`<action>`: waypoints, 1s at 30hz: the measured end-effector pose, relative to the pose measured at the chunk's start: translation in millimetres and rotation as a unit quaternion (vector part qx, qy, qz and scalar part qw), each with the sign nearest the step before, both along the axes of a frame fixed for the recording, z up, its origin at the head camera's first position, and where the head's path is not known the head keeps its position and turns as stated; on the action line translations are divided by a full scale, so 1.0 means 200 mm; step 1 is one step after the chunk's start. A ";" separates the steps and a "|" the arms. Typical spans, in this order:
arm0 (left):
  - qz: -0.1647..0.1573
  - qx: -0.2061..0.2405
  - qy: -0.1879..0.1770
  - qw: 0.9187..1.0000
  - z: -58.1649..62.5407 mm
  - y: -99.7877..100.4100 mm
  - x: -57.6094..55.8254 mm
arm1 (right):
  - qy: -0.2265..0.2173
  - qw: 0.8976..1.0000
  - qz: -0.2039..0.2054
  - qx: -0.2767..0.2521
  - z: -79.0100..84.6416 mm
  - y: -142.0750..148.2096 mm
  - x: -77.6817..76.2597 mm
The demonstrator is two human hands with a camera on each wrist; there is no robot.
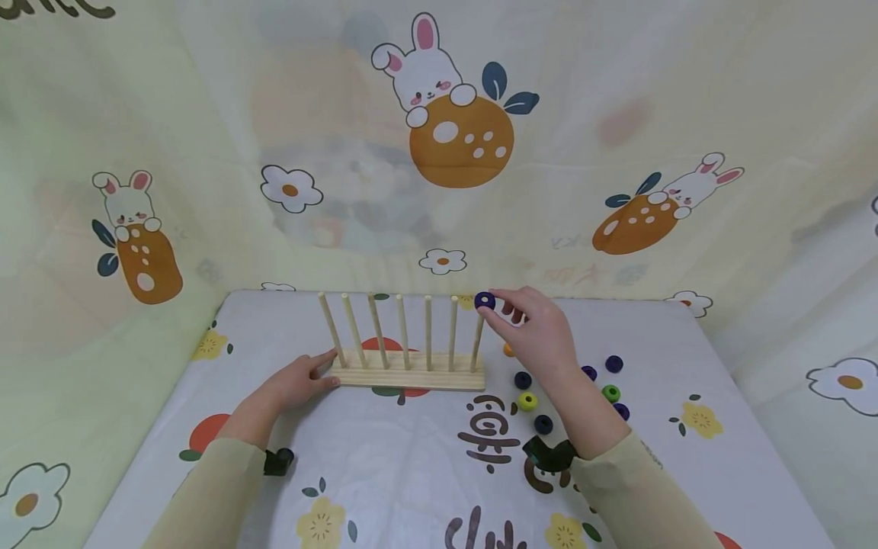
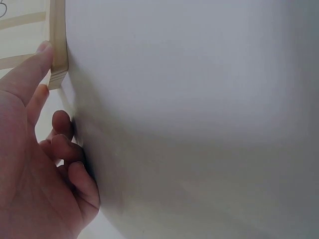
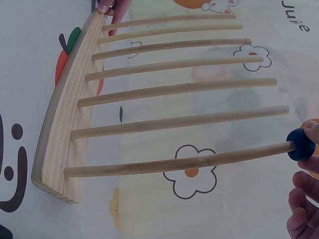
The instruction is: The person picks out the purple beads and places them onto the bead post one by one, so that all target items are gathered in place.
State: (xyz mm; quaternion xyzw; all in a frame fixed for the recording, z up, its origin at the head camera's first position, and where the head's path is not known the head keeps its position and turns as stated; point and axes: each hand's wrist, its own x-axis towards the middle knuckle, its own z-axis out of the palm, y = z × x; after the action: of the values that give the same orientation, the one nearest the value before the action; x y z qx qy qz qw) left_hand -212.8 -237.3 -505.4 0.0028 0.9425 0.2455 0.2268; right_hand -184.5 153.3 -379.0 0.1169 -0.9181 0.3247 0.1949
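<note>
A wooden peg rack (image 1: 411, 375) stands on the table, its row of upright pegs bare along their shafts. At its left end my left hand (image 1: 299, 381) grips the base between thumb and forefinger; the other fingers curl beneath, by the tabletop, in the left wrist view. My right hand (image 1: 542, 332) pinches a dark blue bead (image 1: 485, 300) between thumb and fingertips at the top of the rightmost peg (image 1: 478, 343). In the right wrist view, the peg's tip meets the hole of the blue bead (image 3: 301, 145).
Right of the rack lie several loose beads, among them a yellow-green bead (image 1: 527, 402), a green bead (image 1: 610, 393) and a dark blue bead (image 1: 543, 425). An orange bead (image 1: 508, 349) sits partly behind my right hand. A printed cloth backdrop (image 1: 329, 252) rises behind the table.
</note>
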 end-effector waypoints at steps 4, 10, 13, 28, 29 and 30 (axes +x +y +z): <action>0.002 0.000 -0.001 1.000 0.00 0.00 0.00 | -0.002 1.000 -0.001 -0.001 -0.01 0.00 0.00; 0.003 0.001 0.000 1.000 -0.01 0.00 0.00 | -0.006 1.000 -0.004 -0.005 -0.01 0.01 0.00; 0.005 0.002 -0.001 1.000 -0.01 0.00 0.00 | -0.011 1.000 -0.002 -0.009 -0.01 0.01 0.00; 0.003 0.001 0.001 1.000 -0.01 0.00 0.00 | -0.035 0.999 -0.002 0.022 -0.02 0.06 0.02; 0.001 0.000 0.002 1.000 -0.01 0.00 0.00 | -0.036 0.999 -0.002 0.028 -0.03 0.07 0.02; 0.000 0.000 0.003 1.000 0.00 0.00 0.00 | -0.037 0.999 -0.003 0.033 -0.03 0.08 0.02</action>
State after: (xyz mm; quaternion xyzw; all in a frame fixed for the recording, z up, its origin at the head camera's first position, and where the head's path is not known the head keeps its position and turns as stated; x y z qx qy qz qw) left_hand -212.7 -236.3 -506.4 0.0030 0.9430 0.2458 0.2241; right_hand -180.4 169.8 -384.7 0.1085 -0.9353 0.2978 0.1574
